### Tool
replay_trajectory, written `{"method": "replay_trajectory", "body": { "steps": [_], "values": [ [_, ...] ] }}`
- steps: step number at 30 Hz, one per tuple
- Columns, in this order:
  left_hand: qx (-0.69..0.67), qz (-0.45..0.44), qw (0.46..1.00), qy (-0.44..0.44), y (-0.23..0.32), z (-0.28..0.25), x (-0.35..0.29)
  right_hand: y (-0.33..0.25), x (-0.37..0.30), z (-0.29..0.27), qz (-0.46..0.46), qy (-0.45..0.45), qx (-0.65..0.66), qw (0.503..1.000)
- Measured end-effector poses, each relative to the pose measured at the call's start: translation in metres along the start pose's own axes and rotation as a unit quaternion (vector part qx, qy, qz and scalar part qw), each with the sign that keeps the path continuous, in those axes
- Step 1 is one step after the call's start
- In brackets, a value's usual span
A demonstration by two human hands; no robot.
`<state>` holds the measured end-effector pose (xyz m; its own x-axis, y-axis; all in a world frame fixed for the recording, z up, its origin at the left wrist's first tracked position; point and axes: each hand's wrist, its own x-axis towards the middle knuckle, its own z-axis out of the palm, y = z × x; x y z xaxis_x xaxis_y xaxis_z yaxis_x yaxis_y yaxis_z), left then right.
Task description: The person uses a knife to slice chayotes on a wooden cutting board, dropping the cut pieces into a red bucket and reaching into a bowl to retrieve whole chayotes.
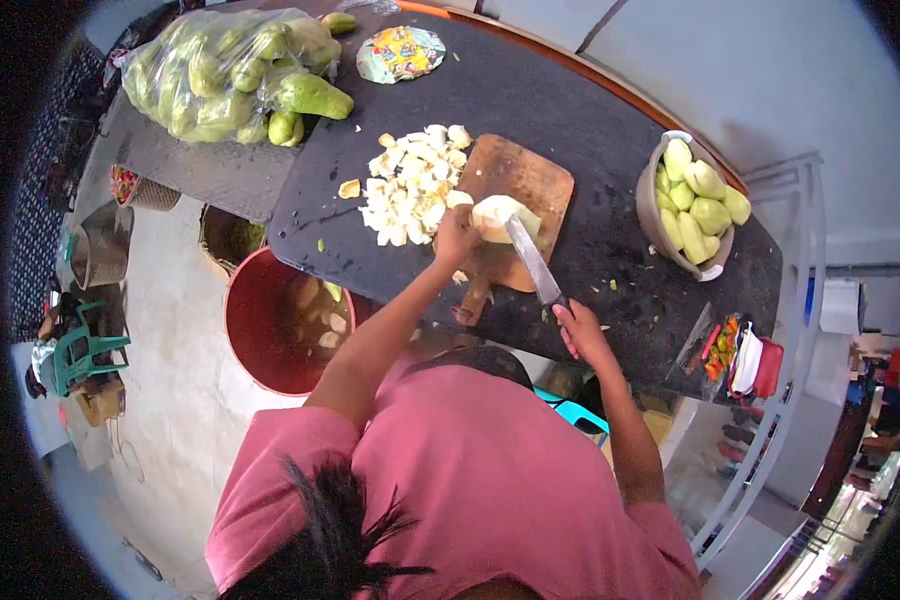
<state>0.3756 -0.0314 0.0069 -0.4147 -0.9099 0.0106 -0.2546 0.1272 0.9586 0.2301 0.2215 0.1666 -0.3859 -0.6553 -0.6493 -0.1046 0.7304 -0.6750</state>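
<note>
My right hand [580, 331] is closed round the handle of a kitchen knife [536, 264]. Its blade points up and left, lying against a peeled, pale fruit [503, 217] that looks like green papaya. On the fruit's left side, my left hand [455, 236] grips it with the fingers partly hidden. Fruit and knife are over a wooden cutting board [520, 165] with a short handle toward me. Left of the board spreads a heap of whitish cut chunks [407, 185], close to my left hand.
At the far left sits a clear plastic bag of green fruits [225, 75]. A basin [651, 205] of peeled ones stands to the right, with a small bag of chilies [720, 348] nearer me. Below the table's left edge is a red tub [260, 335] holding scraps.
</note>
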Motion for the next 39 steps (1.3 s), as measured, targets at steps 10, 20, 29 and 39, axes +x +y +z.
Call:
{"method": "replay_trajectory", "body": {
  "steps": [10, 20, 29, 39],
  "values": [
    [0.034, 0.019, 0.998, 0.040, 0.021, 0.002, -0.012, 0.017, 0.006, 0.026, 0.078, -0.113, 0.216, 0.967],
    [0.059, 0.020, 0.998, -0.012, 0.018, -0.006, -0.001, 0.010, 0.000, 0.005, -0.026, 0.027, -0.059, 0.998],
    [0.067, 0.031, 0.997, 0.028, 0.003, 0.005, -0.002, -0.003, -0.002, 0.023, 0.056, -0.091, 0.167, 0.980],
    [0.284, 0.194, 0.929, -0.135, 0.065, -0.023, 0.069, 0.000, 0.011, -0.012, -0.034, 0.049, -0.072, 0.996]
  ]
}}
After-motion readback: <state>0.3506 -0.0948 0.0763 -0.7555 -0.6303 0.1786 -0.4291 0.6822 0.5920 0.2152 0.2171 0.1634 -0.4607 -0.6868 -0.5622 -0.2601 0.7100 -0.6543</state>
